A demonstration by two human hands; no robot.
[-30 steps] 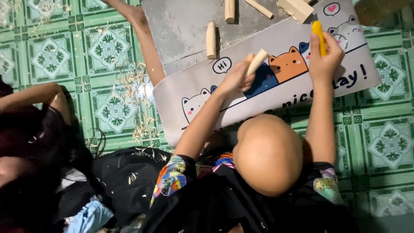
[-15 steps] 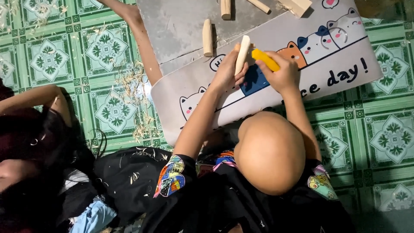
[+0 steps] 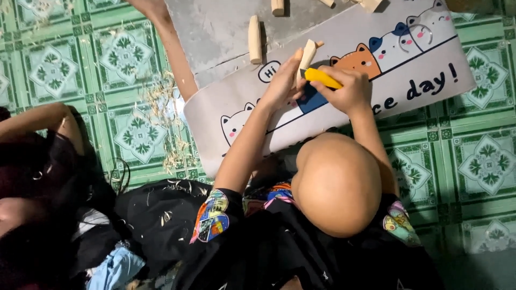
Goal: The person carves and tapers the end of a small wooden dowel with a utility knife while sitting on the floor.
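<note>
My left hand grips a short pale wooden block and holds it upright over a mat printed with cartoon cats. My right hand is closed around a yellow-handled tool, whose tip rests against the lower side of the block. The two hands are close together, just above my head in the view. The tool's blade end is hidden behind the block and my fingers.
Several more wooden pieces lie on a grey slab above the mat. Wood shavings are scattered on the green patterned tiles. Another person's arm lies at left and a bare limb reaches upward.
My right hand has swung left with the yellow tool and come down onto the block. My left hand has tilted the block more upright.
</note>
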